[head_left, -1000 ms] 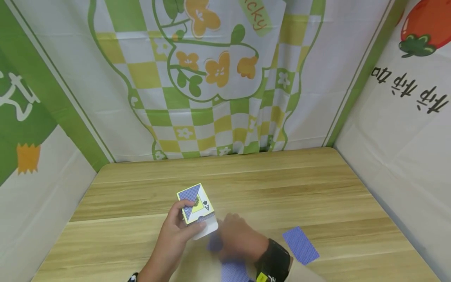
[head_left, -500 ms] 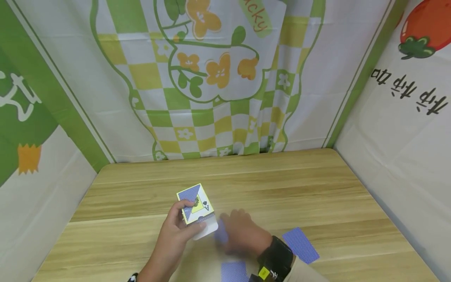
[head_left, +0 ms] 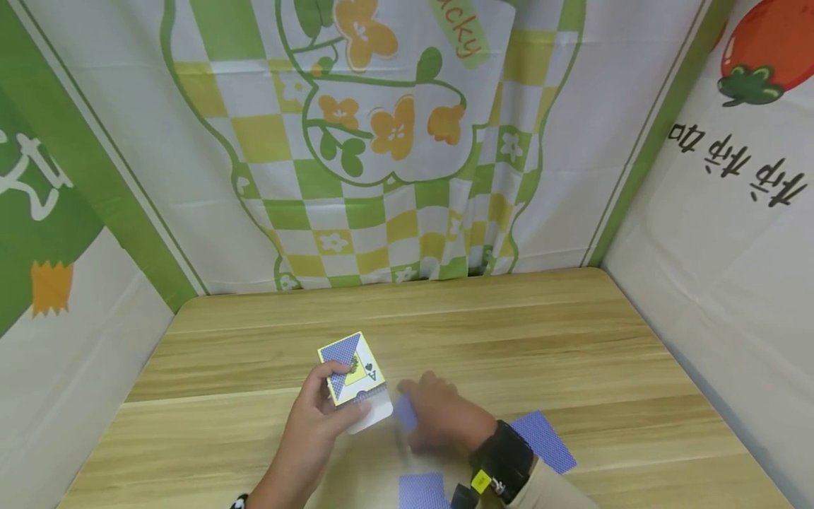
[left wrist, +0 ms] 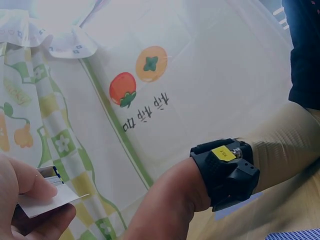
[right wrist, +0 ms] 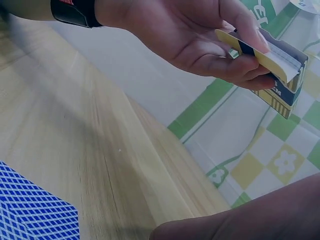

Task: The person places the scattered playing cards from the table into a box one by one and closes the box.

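My left hand point(head_left: 318, 410) grips a playing-card box point(head_left: 355, 366) printed with an ace of spades. Its white flap point(head_left: 374, 410) hangs out towards me, and in the right wrist view the box end point(right wrist: 290, 60) stands open. A little to the right, my right hand point(head_left: 441, 410) is above the table, somewhat blurred. It pinches a blue-backed playing card point(head_left: 405, 412) between thumb and fingers, close to the flap but apart from it. More blue-backed cards point(head_left: 422, 491) lie face down at the near edge of the view; the right wrist view shows them overlapping point(right wrist: 37, 210).
Another blue-backed card point(head_left: 543, 442) lies on the wooden table point(head_left: 267, 353) at the right, partly behind my right wrist. A black wrist camera strap point(head_left: 505, 463) sits on that wrist. Printed curtains point(head_left: 394, 233) enclose the table at the back and sides.
My right hand has shifted slightly right and away from the box, with the blue card moving along in its fingers. The left hand and box have stayed nearly still.
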The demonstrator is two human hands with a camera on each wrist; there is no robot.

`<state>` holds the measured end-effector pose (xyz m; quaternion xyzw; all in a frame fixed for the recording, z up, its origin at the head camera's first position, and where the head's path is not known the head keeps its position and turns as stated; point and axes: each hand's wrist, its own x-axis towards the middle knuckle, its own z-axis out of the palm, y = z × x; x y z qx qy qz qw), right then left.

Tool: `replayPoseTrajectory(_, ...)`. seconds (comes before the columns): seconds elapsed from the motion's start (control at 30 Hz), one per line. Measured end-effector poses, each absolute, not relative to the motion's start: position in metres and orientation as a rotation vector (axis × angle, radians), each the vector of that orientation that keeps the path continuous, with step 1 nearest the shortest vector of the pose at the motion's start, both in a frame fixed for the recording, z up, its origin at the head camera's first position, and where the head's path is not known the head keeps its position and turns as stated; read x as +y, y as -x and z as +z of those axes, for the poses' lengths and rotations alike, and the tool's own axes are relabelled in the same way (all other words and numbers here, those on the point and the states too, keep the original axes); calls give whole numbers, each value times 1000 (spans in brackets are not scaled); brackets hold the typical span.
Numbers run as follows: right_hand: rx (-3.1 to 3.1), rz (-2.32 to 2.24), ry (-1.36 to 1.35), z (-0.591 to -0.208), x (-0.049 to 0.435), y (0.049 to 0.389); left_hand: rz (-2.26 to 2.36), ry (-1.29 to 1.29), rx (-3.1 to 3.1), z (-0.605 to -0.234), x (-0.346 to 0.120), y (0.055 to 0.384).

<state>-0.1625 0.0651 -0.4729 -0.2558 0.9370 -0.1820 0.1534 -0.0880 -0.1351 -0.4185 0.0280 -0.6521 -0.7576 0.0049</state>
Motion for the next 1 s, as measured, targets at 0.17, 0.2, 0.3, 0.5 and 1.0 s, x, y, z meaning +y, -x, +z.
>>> replayPoseTrajectory(0.17,2677,-544,708,-472,67,163,-2361,-80,-2042,-418,-135,88)
replayPoseTrajectory(0.2,2670,-563,695,-472,67,164,-2357,-73,-2044,-418,-135,87)
replayPoseTrajectory(0.3,2645,-607,662,-472,70,167,-2361,-68,-2038,-418,-135,87)
replayPoseTrajectory(0.5,2613,-609,643,-468,73,170,-2378,-87,-2039,-418,-135,87)
replayPoseTrajectory(1.0,2649,-600,580,-465,78,175,-2380,-117,-2042,-419,-136,87)
